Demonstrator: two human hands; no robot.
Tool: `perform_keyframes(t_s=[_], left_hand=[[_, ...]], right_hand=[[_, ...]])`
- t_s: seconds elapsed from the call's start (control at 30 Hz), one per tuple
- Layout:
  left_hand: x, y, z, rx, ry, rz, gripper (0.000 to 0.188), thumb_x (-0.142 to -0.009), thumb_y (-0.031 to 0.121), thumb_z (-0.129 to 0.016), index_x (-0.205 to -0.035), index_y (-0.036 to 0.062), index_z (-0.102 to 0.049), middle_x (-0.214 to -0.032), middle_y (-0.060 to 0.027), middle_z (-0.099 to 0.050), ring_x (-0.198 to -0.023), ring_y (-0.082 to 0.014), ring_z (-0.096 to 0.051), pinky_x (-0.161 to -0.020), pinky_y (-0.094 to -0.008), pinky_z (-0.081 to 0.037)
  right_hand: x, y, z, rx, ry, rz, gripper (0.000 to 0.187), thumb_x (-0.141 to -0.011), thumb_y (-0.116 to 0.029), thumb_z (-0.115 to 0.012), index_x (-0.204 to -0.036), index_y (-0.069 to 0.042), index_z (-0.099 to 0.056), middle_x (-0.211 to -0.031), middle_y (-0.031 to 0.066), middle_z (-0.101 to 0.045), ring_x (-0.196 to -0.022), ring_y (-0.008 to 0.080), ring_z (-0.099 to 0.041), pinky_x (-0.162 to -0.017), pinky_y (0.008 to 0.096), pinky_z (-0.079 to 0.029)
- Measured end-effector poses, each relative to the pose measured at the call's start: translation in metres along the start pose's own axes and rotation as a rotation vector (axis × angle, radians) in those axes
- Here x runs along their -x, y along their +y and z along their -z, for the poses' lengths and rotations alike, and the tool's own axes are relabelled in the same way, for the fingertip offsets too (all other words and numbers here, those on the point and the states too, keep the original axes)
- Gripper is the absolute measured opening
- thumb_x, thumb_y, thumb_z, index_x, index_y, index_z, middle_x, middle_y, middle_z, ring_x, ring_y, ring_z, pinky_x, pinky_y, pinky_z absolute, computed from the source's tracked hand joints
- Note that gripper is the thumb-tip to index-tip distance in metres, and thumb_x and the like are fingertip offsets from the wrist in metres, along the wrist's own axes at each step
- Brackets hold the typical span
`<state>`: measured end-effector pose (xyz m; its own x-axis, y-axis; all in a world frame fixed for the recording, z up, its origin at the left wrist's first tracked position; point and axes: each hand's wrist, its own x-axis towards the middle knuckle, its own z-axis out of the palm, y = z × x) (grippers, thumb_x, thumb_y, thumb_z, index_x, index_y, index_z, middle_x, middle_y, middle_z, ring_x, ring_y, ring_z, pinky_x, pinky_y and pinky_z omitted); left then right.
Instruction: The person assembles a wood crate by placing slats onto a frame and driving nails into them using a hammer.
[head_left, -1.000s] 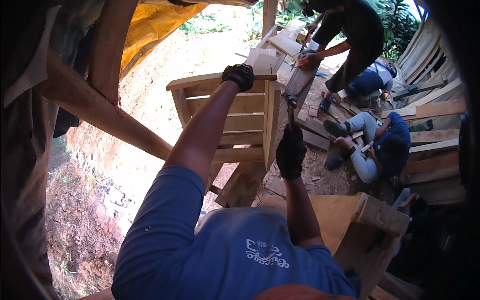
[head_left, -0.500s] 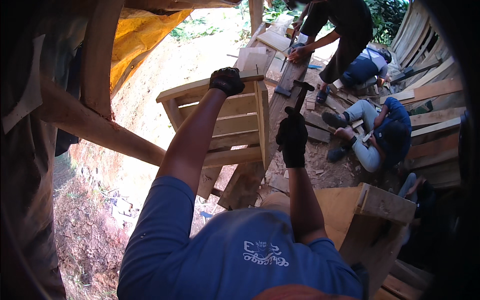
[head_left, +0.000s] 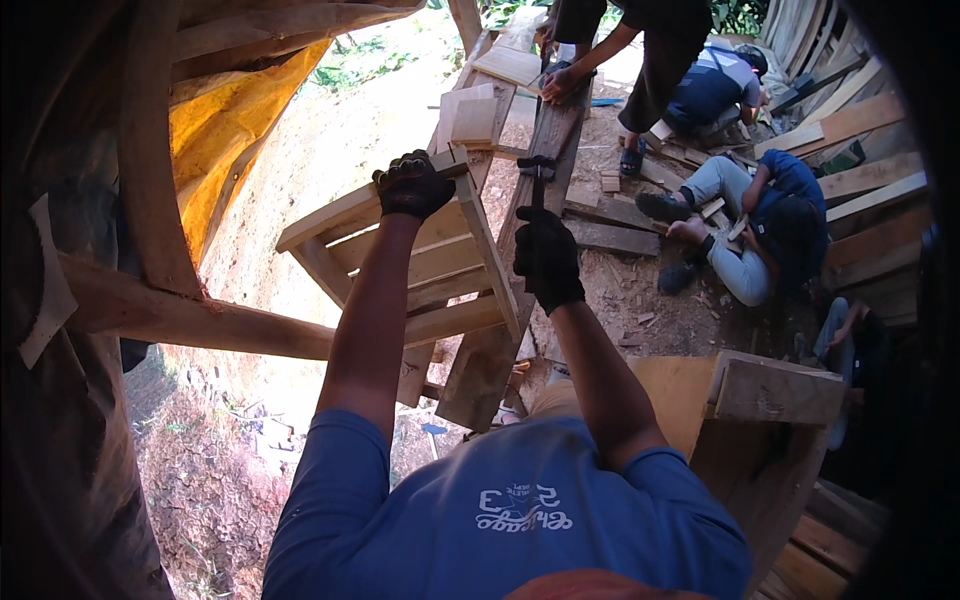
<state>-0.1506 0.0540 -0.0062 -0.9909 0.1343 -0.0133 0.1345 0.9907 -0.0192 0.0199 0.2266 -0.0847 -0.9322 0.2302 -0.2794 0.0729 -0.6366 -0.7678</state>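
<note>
We should, in our judgement, pin the wooden crate [head_left: 432,263] firmly, keep the left fingers clear of the swing, and let the hammer [head_left: 538,188] land square; the crate sits tilted at the centre of the frame, the hammer apart from it, just to its right; our gloved left hand [head_left: 413,187] is closed over the crate's top board, its arm stretched nearly straight from the lower edge; our gloved right hand [head_left: 547,255] grips the hammer's handle, its forearm slanting up and leftward.
</note>
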Motion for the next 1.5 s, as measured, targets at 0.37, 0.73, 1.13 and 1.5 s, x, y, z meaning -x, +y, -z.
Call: perform_keyframes(t_s=[0.37, 0.73, 1.13, 1.5], left_hand=[[0.011, 0.005, -0.009, -0.051, 0.279, -0.17, 0.061, -0.096, 0.063, -0.066, -0.119, 0.0061, -0.073, -0.106, -0.0198, -0.078, -0.099, -0.0374, -0.076, -0.088, -0.0479, -0.059], [0.011, 0.01, -0.013, -0.011, 0.33, -0.109, 0.031, -0.086, 0.039, -0.074, -0.1, 0.0119, -0.076, -0.097, -0.0156, -0.078, -0.095, -0.0357, -0.076, -0.09, -0.0466, -0.058], [0.02, 0.003, -0.01, 0.029, 0.338, -0.159, 0.033, -0.09, 0.032, -0.069, -0.113, 0.0105, -0.078, -0.102, -0.015, -0.08, -0.098, -0.0332, -0.077, -0.092, -0.0454, -0.059], [-0.002, -0.017, -0.016, 0.056, 0.293, -0.226, 0.031, -0.092, 0.021, -0.055, -0.113, 0.0104, -0.075, -0.109, -0.0164, -0.077, -0.104, -0.0344, -0.074, -0.095, -0.0479, -0.057]], right_hand=[[-0.01, 0.03, -0.001, 0.268, -0.103, 0.153, 0.027, -0.104, -0.013, -0.053, -0.123, -0.005, -0.07, -0.078, 0.0062, -0.065, -0.052, 0.0126, -0.058, -0.046, 0.0314, -0.05], [-0.001, 0.005, 0.002, -0.06, -0.052, -0.141, 0.03, -0.102, -0.024, -0.061, -0.124, -0.004, -0.069, -0.077, 0.0042, -0.062, -0.056, 0.014, -0.059, -0.049, 0.0345, -0.05], [-0.005, 0.018, -0.017, 0.961, 0.05, 0.495, 0.05, -0.088, -0.045, -0.085, -0.112, -0.006, -0.065, -0.099, 0.0147, -0.071, -0.089, 0.0343, -0.073, -0.077, 0.0451, -0.057], [0.032, 0.011, 0.031, 1.345, -0.193, 0.949, 0.015, -0.093, -0.011, -0.074, -0.106, -0.007, -0.07, -0.091, 0.0131, -0.072, -0.082, 0.0333, -0.073, -0.071, 0.0442, -0.059]])
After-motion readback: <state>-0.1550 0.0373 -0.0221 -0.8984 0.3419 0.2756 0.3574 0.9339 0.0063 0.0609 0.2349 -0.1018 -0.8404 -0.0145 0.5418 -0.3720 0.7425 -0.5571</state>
